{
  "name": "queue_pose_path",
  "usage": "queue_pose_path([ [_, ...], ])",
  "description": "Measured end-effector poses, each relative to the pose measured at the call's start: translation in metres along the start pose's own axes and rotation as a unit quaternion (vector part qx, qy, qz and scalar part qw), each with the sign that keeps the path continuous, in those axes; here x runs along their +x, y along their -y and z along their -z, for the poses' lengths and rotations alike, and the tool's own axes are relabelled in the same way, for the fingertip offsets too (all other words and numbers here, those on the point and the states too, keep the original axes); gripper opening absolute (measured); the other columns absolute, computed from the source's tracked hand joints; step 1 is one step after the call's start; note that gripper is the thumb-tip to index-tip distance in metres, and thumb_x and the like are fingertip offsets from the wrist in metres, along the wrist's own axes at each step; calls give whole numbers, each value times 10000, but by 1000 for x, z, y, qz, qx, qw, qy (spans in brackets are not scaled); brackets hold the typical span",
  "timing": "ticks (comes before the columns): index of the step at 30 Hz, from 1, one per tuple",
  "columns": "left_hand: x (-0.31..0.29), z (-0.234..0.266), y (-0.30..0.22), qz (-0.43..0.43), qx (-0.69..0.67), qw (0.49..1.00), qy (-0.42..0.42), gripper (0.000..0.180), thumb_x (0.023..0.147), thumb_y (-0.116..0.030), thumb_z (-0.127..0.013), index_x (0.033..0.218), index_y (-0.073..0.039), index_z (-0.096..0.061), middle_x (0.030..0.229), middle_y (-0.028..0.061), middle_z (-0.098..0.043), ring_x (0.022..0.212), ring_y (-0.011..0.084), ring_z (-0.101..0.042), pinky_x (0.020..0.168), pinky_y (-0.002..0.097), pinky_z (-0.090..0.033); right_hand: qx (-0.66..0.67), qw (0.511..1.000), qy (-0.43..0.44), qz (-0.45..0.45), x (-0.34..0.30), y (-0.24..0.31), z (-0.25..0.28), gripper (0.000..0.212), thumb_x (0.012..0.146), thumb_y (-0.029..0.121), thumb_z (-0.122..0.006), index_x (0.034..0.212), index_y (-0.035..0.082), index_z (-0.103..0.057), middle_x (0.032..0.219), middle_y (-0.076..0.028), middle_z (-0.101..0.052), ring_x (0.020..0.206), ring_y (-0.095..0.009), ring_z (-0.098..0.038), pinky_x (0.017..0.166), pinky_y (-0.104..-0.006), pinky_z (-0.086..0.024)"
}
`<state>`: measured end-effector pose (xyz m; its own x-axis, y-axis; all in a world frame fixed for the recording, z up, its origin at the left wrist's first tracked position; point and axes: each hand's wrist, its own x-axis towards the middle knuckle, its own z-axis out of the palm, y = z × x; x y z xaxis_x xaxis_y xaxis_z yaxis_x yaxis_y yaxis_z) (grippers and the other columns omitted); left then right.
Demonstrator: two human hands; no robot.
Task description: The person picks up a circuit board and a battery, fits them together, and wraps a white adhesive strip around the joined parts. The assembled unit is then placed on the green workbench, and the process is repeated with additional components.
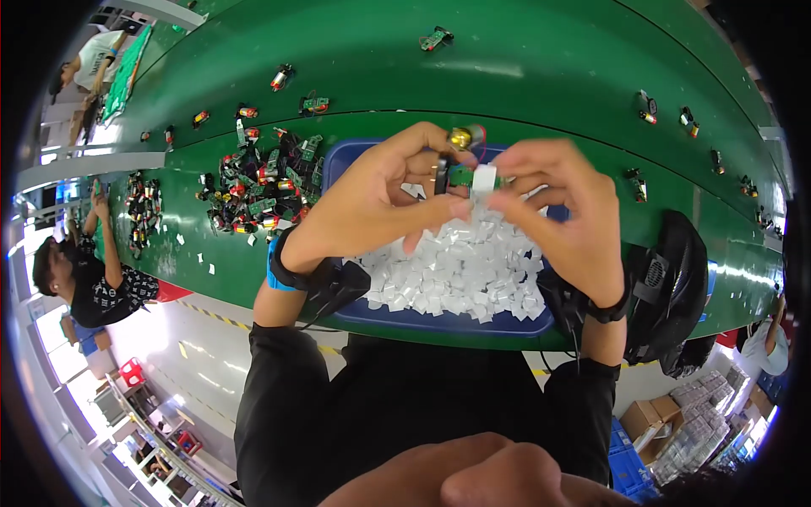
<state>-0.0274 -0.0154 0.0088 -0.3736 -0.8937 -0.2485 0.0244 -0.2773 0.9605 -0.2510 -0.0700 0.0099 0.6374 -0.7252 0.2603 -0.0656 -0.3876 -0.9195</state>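
My left hand [363,201] is closed around a small motor assembly [461,138], which has a gold and silver motor, a red wire and a green circuit board. My right hand [576,211], partly smeared by motion, pinches a white square piece [484,179] against the board's right end. Both hands are held above a blue tray [405,318] heaped with loose white square pieces [456,270]. The fingers hide part of the board.
A pile of motor assemblies [263,182] lies left of the tray on the green table [363,59]. Several more are scattered along the far strip. A black bag [676,287] sits at the right. A co-worker [84,270] works at the left.
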Motion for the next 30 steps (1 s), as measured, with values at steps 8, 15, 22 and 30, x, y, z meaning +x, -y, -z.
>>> queue_pose_path([
  [8,3,-8,12,-111,192,971,-88,374,962,-107,-638,1287,22,-503,1035,98,-655,735,93,-625,527,230,-501,12,990,-51,-129,-1,-7,-9,226,872,19,-739,1060,-25,-623,897,-56,-715,740,-99,-693,592,-213,-541],
  [15,0,-10,7,-40,170,980,-100,314,1002,-160,-592,1262,7,-538,989,101,-684,671,77,-581,511,214,-476,-59,989,-75,-109,-2,-6,-12,163,869,10,-737,994,-25,-639,854,-62,-717,668,-120,-703,565,-210,-521],
  [22,0,-13,7,-62,141,980,-125,268,1025,-163,-553,1234,5,-556,883,82,-681,568,54,-522,463,192,-423,-174,980,-88,42,-3,-19,-15,160,850,-7,-738,983,-24,-651,890,-65,-714,693,-146,-707,565,-229,-513],
  [30,2,-10,3,-78,116,981,-136,239,1040,-159,-521,1184,27,-562,849,56,-657,571,52,-510,479,193,-396,-73,996,44,16,-2,4,13,200,842,-56,-695,1032,-5,-659,1190,-119,-647,1003,-190,-671,772,-301,-541],
])
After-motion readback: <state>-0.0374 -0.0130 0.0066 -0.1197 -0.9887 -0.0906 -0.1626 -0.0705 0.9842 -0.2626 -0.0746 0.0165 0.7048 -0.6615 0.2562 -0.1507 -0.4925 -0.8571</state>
